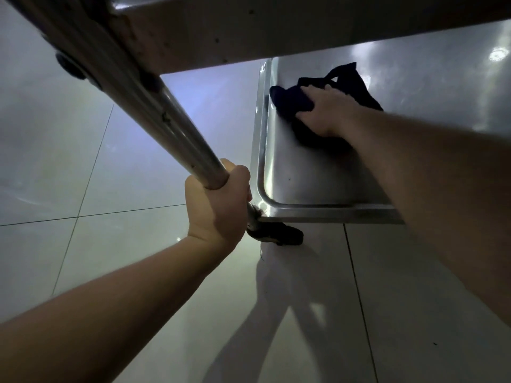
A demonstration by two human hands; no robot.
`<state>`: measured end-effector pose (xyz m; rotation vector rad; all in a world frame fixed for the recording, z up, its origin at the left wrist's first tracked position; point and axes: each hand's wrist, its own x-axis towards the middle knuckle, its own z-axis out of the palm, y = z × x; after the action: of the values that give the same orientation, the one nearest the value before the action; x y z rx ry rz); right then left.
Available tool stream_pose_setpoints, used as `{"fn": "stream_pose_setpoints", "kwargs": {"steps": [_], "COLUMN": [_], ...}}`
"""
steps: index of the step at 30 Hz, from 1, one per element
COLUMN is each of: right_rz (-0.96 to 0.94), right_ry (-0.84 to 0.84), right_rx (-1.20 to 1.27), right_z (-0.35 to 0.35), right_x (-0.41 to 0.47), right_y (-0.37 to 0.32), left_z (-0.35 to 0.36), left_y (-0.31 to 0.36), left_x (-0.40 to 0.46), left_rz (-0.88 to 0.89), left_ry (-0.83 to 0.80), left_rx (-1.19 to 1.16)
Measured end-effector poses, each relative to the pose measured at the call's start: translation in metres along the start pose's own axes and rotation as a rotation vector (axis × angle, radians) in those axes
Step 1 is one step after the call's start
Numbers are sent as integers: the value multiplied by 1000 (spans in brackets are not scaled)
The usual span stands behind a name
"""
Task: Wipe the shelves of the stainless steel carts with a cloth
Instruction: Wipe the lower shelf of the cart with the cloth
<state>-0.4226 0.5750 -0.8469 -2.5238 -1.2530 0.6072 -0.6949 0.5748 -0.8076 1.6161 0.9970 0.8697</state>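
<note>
A stainless steel cart fills the upper right of the head view. Its bottom shelf (pixel 304 172) has a raised rim and rounded corner. A dark cloth (pixel 290 99) lies crumpled near the shelf's left edge, and my right hand (pixel 326 111) presses flat on it, fingers over the fabric. My left hand (pixel 218 200) is wrapped around the cart's round steel upright post (pixel 177 125) just above the shelf corner. The underside of the shelf above (pixel 276 31) crosses the top of the view and hides the far part of the bottom shelf.
A black caster wheel (pixel 279 234) sits under the shelf corner on pale glossy floor tiles (pixel 110 161). Shadows of my arms fall on the floor below. The light is dim.
</note>
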Motion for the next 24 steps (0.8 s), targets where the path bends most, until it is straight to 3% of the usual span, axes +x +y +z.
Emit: {"fn": "stream_pose_setpoints", "kwargs": {"steps": [6,13,18,24], "right_rz": [-286,-482,-449,-239], "right_ry": [-65,-188,-145,-166], "right_rx": [-59,-95,-32,-54], "right_z": [36,66,51,15], "right_x": [-23,-112,-148,-171], "right_y": [-51,-43,-7,81], "left_z": [0,-3,-8,-13], "left_y": [4,4,7,10], "left_x": [0,1,1,-4], "left_rz": [-21,-76,-76,-132], "left_ry": [21,34,2,11], "left_rx": [43,47,123,234]}}
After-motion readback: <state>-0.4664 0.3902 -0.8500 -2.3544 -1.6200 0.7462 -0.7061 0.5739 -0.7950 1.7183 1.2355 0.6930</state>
